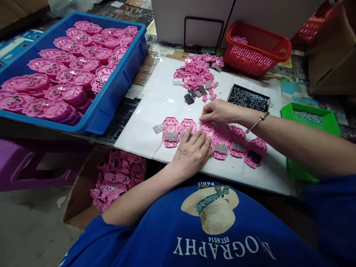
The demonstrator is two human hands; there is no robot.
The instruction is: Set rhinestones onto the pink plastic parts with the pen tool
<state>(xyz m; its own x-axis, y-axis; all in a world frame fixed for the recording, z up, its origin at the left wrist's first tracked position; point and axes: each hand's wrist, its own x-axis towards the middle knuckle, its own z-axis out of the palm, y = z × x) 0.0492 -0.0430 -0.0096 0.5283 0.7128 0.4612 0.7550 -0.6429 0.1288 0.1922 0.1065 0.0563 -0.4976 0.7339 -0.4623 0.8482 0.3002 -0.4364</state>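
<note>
Your left hand: open, palm down, fingers extended over pink plastic casings. Your right hand: fingertips bunched beside them; cannot tell whether anything held.

The white board is being lit more strongly than its surroundings, with small glints being thrown back from its glossy left part. The floor and the cardboard box at the upper right are being left dim, while the outer edges are being softened and stretched by wide-angle distortion.
</note>
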